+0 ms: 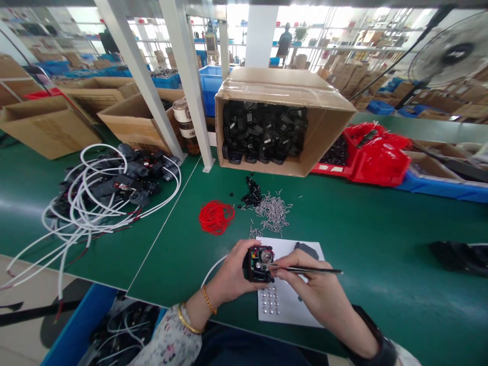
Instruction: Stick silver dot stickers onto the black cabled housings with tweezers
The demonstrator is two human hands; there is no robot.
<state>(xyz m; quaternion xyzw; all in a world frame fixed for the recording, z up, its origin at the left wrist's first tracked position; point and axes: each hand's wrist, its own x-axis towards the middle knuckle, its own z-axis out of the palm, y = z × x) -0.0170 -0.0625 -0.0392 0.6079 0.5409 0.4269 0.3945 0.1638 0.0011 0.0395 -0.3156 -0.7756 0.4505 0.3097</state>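
My left hand [233,272] grips a small black housing [261,264] with its inside facing up, showing a circuit board and a round metallic part. A white cable [213,268] curves away beside that hand. Between the fingers of my right hand [310,284] are tweezers [305,269], their tip inside the housing. Under both hands lies a white sheet [290,310] with rows of small shiny round pieces [270,301]. A dark grey cover [307,249] rests at the sheet's upper edge, partly behind my right hand.
Beyond the sheet are small metal pins [273,212], red rings [216,217] and small black parts [252,192]. A cardboard box [331,122] of black housings stands behind them. Cabled units [125,180] pile up at left; red bins [377,173] stand at right.
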